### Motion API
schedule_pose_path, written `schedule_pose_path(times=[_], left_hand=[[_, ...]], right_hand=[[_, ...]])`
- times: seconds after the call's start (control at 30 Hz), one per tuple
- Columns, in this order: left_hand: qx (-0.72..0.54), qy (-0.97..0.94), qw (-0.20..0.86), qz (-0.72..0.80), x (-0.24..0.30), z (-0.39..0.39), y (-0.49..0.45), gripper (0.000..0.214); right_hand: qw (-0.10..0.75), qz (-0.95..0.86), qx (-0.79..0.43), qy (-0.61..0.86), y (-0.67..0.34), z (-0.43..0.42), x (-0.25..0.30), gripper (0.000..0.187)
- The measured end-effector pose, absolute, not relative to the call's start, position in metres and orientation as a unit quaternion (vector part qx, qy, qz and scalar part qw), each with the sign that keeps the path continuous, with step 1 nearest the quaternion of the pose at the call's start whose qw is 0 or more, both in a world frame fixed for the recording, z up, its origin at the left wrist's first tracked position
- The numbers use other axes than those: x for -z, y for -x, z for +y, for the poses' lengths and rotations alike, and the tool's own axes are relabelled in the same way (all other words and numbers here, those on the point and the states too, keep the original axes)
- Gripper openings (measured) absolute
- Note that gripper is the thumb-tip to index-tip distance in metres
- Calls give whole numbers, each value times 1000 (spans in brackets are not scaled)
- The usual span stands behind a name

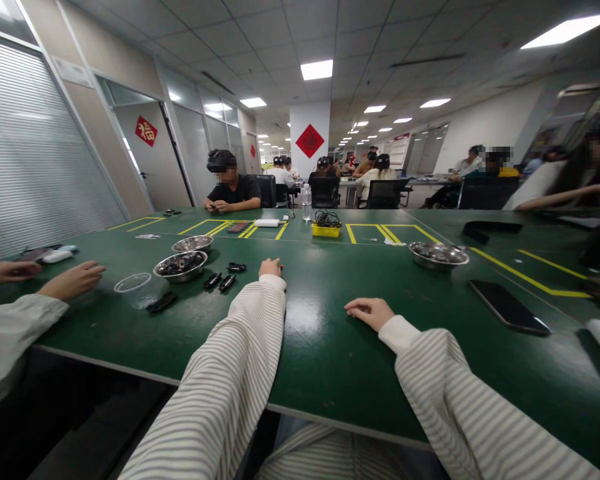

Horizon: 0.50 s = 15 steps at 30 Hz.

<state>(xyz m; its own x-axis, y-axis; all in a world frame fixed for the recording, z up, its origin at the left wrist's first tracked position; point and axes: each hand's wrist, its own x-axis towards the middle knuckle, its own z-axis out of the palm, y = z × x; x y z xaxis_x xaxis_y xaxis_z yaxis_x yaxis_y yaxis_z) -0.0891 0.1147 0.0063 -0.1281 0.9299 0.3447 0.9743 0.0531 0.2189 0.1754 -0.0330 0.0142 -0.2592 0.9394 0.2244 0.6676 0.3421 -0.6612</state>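
My left hand (270, 268) is stretched forward over the green table (325, 367), its fingers curled; a small reddish spot shows at them, but what they hold, if anything, I cannot make out. Just to its left lie several small black parts (220, 281). Beyond those stands a metal bowl (181, 275) full of dark parts, with a second metal bowl (193, 244) behind it. My right hand (371, 312) rests on the tabletop with fingers loosely extended and nothing visible in them. Both sleeves are striped.
A clear plastic cup (143, 293) and another black part (163, 303) are near a neighbour's hands (73, 280). To the right are a metal bowl (437, 259) and a phone (507, 307). A yellow tray (326, 231) of cables and a bottle (307, 203) stand ahead. A person (233, 187) sits opposite.
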Motion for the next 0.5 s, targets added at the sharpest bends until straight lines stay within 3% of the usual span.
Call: schedule_pose_path(times=[0.33, 0.5], left_hand=[[228, 650, 82, -720, -3, 118, 94, 32], [222, 727, 94, -643, -3, 115, 90, 16]], right_hand=[[295, -767, -228, 522, -176, -33, -15, 21], [298, -772, -214, 519, -175, -34, -16, 20]])
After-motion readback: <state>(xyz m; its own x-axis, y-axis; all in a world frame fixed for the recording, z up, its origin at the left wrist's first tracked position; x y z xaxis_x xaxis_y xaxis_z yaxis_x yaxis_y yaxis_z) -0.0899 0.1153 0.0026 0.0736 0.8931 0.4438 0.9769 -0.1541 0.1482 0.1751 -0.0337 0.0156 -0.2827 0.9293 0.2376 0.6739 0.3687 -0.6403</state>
